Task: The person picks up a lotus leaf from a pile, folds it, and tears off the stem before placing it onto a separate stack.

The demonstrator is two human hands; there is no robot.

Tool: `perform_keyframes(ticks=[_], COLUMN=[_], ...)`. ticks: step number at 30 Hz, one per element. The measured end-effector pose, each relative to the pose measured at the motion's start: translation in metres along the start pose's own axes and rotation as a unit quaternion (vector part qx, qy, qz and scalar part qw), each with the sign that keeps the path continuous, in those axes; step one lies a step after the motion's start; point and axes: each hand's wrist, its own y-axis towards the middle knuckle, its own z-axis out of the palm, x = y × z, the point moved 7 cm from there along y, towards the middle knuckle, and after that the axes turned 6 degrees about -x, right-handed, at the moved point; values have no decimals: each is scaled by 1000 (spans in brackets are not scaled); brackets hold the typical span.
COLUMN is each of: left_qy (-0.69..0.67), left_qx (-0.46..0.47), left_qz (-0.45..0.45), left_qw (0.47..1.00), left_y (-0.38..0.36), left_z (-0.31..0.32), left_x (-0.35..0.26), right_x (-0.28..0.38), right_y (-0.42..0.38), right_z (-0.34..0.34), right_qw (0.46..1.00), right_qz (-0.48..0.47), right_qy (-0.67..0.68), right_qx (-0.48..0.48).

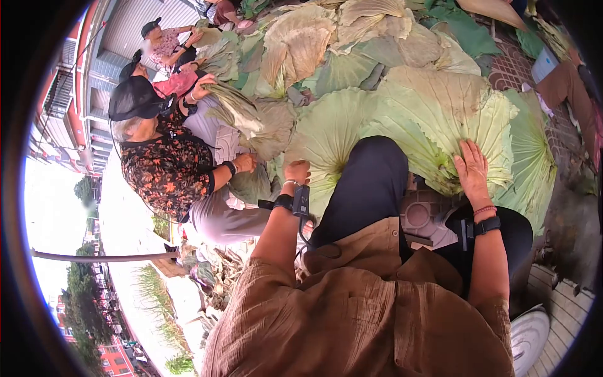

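Note:
Large lotus leaves, pale green and partly browned, spread out in front of my knees. My right hand [472,166] lies on a big pale lotus leaf [433,113], its fingers stretched out over the ribbed surface near the gathered lower edge. Beside my raised knee, my left hand [297,171] is closed with curled fingers; whatever it may hold is hidden. Close behind it fans another green lotus leaf [333,132]. Both wrists carry dark straps with small devices.
A person in a black cap and flowered shirt [166,166] sits at my left with a bundle of folded leaves [235,107]. Other people [169,53] sit farther along the pile. Dry scraps [223,273] lie at lower left, a round white lid [529,339] at lower right.

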Motion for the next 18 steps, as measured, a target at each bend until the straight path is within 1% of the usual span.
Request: perform_keyframes(ticks=[2,3,4,6,7,9,10,12,13,14,16,18], left_qy=[103,163,232,270,264,368,364,417,407,405,404,402], left_qx=[-35,-9,-39,-98,-98,-144,-144,-79,-55,-55,-6,4], left_qz=[7,7,103,207,201,276,272,308,314,311,285,277], left_qw=[994,987,966,935,938,876,879,851,856,858,869,873], left_y=[-8,2,26,-2,-20,-59,-58,-54,-46,-42,-47,-53], left_z=[3,8,11,29,36,43,43,57,58,56,52,48], left_x=[28,43,62,49,38,3,0,-5,-3,-1,-2,-8], right_x=[1,2,2,5,6,7,9,8,10,11,19,21], right_y=[-1,-1,-1,-3,-3,-4,-4,-5,-5,-5,-7,-7], right_z=[1,0,-2,-3,-4,-7,-7,-9,-9,-10,-16,-18], right_qw=[1000,1000,1000,1000,1000,1000,1000,1000,1000,1000,1000,1000], right_qz=[-2,-1,0,-8,-8,-11,-16,-5,-8,-10,-16,-7], right_qy=[-7,-4,-1,-7,-1,4,0,-2,-5,-3,-4,-2], right_qx=[9,7,5,10,9,8,10,14,17,16,16,13])
